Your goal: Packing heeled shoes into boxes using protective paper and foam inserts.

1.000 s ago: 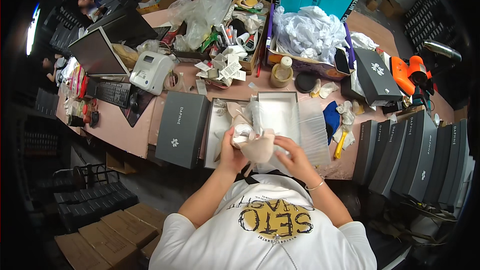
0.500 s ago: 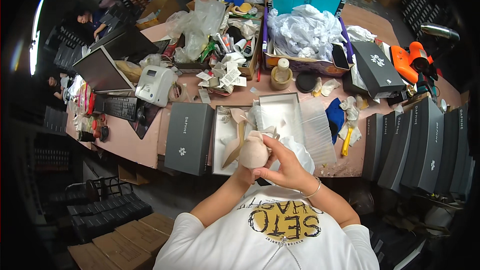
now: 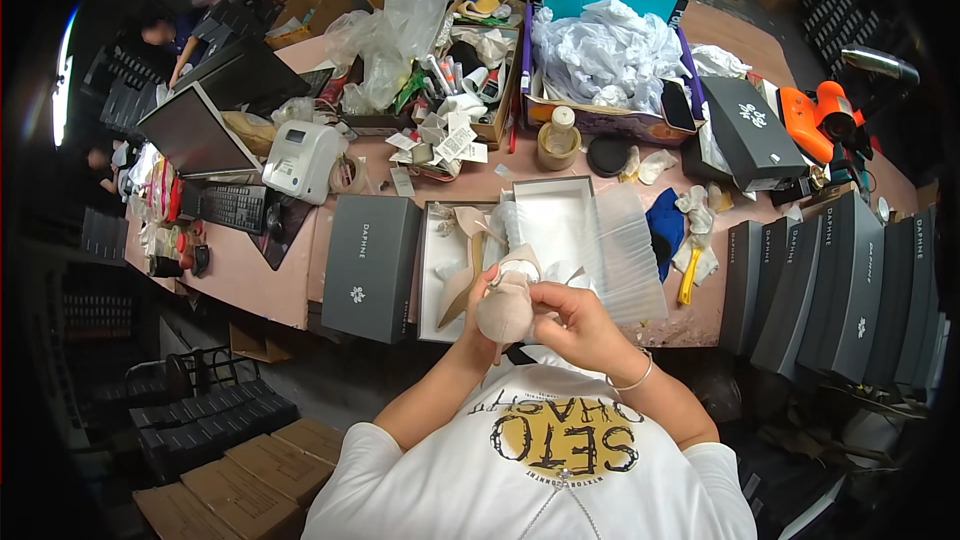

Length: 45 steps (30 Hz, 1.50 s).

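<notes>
A beige high-heeled shoe (image 3: 505,312) is held up in front of my chest, its rounded end toward me. My left hand (image 3: 473,338) wraps round its left side. My right hand (image 3: 585,325) is closed at the shoe's right side, thumb and fingers pinched against it; exactly what part they grip is partly hidden. Just beyond, the matching beige shoe (image 3: 460,275) lies on its side in an open shoebox (image 3: 437,230) with a white inside. White wrapping paper shows behind my right hand.
A closed dark grey shoebox (image 3: 368,268) stands left of the open one. Translucent ribbed sheeting (image 3: 628,255), a blue cloth (image 3: 663,230) and a yellow-handled brush (image 3: 689,278) lie to the right. Several grey shoeboxes (image 3: 850,285) line the right edge. A carton of crumpled paper (image 3: 610,120) stands behind.
The shoe has turned and come slightly nearer to me, showing more of its opening. My right hand has moved lower and right along its side; my left hand still supports it.
</notes>
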### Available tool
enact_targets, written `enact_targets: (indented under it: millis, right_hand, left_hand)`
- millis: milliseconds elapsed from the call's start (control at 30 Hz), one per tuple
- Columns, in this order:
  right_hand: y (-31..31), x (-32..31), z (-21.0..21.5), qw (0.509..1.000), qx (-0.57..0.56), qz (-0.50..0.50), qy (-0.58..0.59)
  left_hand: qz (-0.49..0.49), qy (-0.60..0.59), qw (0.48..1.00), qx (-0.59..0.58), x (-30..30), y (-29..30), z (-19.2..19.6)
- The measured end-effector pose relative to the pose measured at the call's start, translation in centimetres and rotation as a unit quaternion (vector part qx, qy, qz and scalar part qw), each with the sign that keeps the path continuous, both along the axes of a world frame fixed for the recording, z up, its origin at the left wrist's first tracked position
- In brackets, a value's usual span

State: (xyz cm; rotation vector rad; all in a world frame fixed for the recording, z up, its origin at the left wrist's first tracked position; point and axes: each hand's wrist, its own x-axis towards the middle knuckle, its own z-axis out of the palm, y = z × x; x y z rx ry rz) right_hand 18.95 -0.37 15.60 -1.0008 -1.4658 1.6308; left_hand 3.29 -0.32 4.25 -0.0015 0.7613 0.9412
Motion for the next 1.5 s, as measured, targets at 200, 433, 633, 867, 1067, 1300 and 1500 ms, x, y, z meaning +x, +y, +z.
enact_targets:
  millis: [200, 433, 633, 867, 1067, 1300, 1500]
  right_hand:
    - [-0.2, -0.5, 0.1, 0.998, -0.018, -0.018, 0.066]
    - [0.2, -0.2, 0.2, 0.999, -0.047, -0.002, -0.012]
    - [0.1, -0.5, 0.1, 0.999, -0.005, 0.001, 0.042]
    - [1.1, 0.8, 0.3, 0.997, 0.031, 0.066, -0.040]
    - [0.1, 0.5, -0.9, 0.989, 0.104, 0.069, -0.080]
    - [-0.8, 4.9, -2.2, 0.974, -0.169, -0.057, 0.142]
    - [-3.7, 16.9, -2.1, 0.939, -0.034, -0.269, 0.212]
  left_hand:
    - [0.011, 0.009, 1.000, -0.015, 0.1, 0.3, 0.0]
    - [0.010, -0.051, 0.999, 0.003, -0.3, 0.4, -0.7]
    - [0.010, -0.033, 0.999, -0.022, -0.1, 0.6, -0.4]
    - [0.040, -0.045, 0.997, 0.039, -0.6, 0.9, -1.4]
    - [0.100, 0.064, 0.992, 0.032, -1.8, 1.3, 2.6]
    - [-0.079, 0.234, 0.925, 0.289, -3.4, 3.1, 2.5]
    - [-0.354, 0.579, 0.421, 0.601, -2.2, 7.1, 6.2]
